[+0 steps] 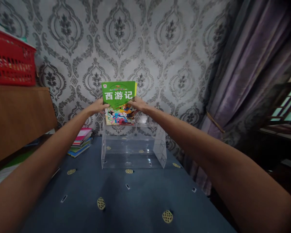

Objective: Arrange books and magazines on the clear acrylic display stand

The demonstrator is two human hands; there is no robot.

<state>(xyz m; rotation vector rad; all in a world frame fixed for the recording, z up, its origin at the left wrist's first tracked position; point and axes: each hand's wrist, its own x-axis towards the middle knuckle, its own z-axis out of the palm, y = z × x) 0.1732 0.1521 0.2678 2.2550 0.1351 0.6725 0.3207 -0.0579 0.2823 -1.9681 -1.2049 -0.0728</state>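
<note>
A green picture book (118, 103) with white Chinese characters and colourful figures faces me upright at the top left of a clear acrylic book rack (131, 160). My left hand (98, 106) grips its left edge, thumb on the front cover. On the opposite edge, my right hand (138, 104) holds it the same way; the fingers behind the cover are hidden. A yellow strip shows along the book's right side. The lower tiers of the rack hold nothing, and the tablecloth shows through them.
Left of the rack lies a stack of books (81, 142). A red plastic basket (12, 60) stands on a wooden cabinet (21, 119) at the left. The dark blue tablecloth (135, 204) reaches the patterned wall, with a purple curtain (242, 74) at the right.
</note>
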